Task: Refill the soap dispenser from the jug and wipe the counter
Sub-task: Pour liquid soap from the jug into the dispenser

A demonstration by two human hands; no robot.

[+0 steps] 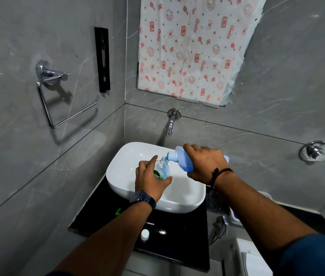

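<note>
A clear soap dispenser bottle (pixel 162 170) with a green label stands uncapped over the white basin (pixel 125 156). My left hand (pixel 149 179) is wrapped around its lower part. My right hand (pixel 205 164) grips a translucent jug (pixel 179 159) of blue liquid, tipped to the left with its spout at the bottle's mouth. Blue liquid runs into the bottle, which is partly filled. A white cap (pixel 144 234) lies on the black counter (pixel 105 212) in front of the basin. A green item (pixel 119 212) peeks out beside my left forearm.
A chrome tap (pixel 170 126) juts from the grey wall above the basin. A towel ring (pixel 58 96) hangs on the left wall, a round valve (pixel 314 150) on the right wall. A white tray (pixel 235 214) and a chrome sprayer (pixel 220 224) sit low right.
</note>
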